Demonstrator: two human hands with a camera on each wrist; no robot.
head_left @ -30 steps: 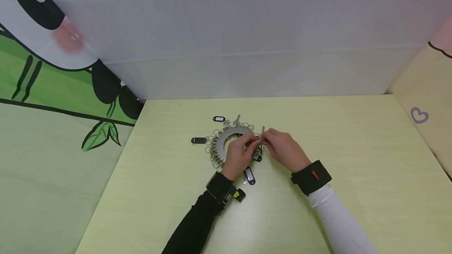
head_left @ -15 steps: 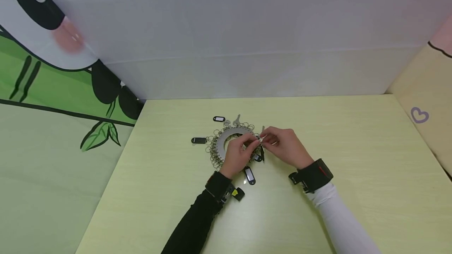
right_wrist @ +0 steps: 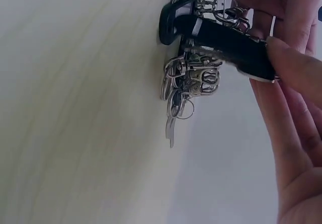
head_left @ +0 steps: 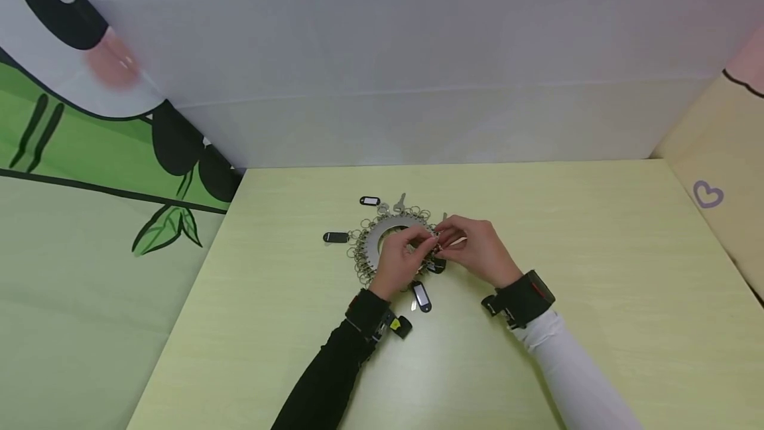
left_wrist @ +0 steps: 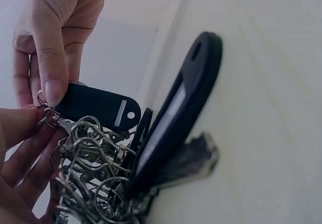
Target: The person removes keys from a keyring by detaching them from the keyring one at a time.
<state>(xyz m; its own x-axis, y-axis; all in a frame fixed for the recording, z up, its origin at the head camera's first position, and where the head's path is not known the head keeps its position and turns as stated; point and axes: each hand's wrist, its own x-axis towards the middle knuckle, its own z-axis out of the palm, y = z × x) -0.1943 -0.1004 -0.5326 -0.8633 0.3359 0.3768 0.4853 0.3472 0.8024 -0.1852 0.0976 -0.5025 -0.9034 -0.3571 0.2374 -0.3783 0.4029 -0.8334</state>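
A grey ring plate (head_left: 373, 242) with many small metal clasps round its edge lies on the table. At its right side the left hand (head_left: 401, 259) pinches a small metal ring and clasp (left_wrist: 53, 117) between thumb and finger. Close against it, the right hand (head_left: 480, 251) pinches the end of a black key tag (left_wrist: 98, 105), whose free end points away over the clasps. In the right wrist view the right thumb lies on the black tag (right_wrist: 231, 43). Whether the tag's ring is linked to the clasp cannot be told.
Black tags lie around the plate: one at left (head_left: 336, 237), one behind (head_left: 370, 201), one in front (head_left: 421, 297). A silver key (head_left: 400, 203) sticks out at the back. The pale table (head_left: 597, 284) ends at a white wall cloth (head_left: 418, 125).
The right hand has turned and shifted slightly, its fingers now closer to the left fingertips. The black tag by the right fingers has swung. The left hand has hardly moved.
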